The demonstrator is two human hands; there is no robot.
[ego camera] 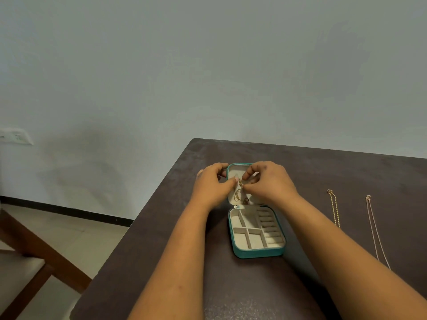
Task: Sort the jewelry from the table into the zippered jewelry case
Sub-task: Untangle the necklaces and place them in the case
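A teal zippered jewelry case (pixel 258 253) lies open on the dark table, its cream compartments bare. The lid stands open at the far side. My left hand (pixel 211 184) and my right hand (pixel 270 181) meet over the lid's inside, both pinching a thin gold chain necklace (pixel 237 195) that hangs down against the lid lining. A small dark ring-like piece (pixel 246 200) sits at the lid's lower edge. The chain's upper end is hidden by my fingertips.
Two more necklaces lie stretched out on the table to the right: a gold chain (pixel 334 207) and a pinkish thin chain (pixel 375 229). The table's left edge (pixel 147 218) runs close by, with a wooden chair (pixel 34 255) and tiled floor beyond.
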